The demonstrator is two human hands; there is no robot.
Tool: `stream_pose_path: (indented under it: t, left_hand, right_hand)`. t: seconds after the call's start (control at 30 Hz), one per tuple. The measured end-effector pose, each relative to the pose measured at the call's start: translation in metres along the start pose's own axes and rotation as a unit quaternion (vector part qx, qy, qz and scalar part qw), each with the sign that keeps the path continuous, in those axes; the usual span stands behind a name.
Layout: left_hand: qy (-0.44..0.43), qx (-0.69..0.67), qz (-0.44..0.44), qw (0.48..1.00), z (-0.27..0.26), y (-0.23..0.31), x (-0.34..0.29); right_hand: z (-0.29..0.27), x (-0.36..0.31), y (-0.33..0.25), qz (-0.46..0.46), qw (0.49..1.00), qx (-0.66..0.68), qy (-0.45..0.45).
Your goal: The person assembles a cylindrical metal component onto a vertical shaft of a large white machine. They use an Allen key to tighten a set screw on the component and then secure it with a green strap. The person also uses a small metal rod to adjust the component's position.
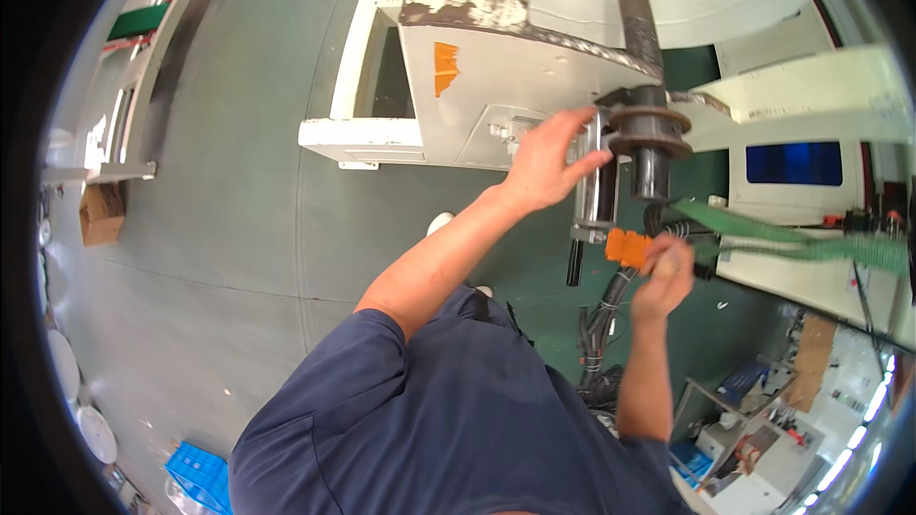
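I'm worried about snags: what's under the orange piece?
Past the lower edge of the orange piece, black cables show above green floor. Whatever it and the right hand cover directly beneath cannot be seen.

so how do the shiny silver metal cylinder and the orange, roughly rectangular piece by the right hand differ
The shiny silver metal cylinder is reflective and rounded; the orange, roughly rectangular piece, material unclear, is bright and looks flat. The cylinder is longer, while the orange piece is shorter. The left hand is spread at the cylinder, whereas the right hand grips the orange piece. Both are at the person's hands.
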State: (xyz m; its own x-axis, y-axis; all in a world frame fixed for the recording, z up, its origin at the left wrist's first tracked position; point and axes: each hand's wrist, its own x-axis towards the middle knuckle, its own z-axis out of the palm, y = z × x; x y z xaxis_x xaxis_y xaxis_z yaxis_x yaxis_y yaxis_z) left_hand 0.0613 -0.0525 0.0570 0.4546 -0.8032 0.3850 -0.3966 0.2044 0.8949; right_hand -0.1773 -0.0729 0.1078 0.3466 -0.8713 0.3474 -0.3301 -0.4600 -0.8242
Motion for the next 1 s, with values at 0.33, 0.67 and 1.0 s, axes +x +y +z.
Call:
stream_pose_path:
  t: [0.33, 0.67, 1.0]
  left_hand:
    - [-0.055, -0.062, 0.039, 0.996, 0.006, -0.009, 0.021]
    - [-0.098, -0.061, 0.039, 0.993, 0.003, -0.014, 0.028]
    - [-0.121, -0.1, 0.0, 0.988, -0.001, 0.008, 0.038]
  right_hand:
    - [0.051, -0.076, 0.072, 0.349, 0.925, 0.062, -0.138]
    - [0.052, -0.066, 0.074, 0.347, 0.913, -0.003, -0.215]
    - [0.052, -0.06, 0.061, 0.416, 0.872, 0.031, -0.258]
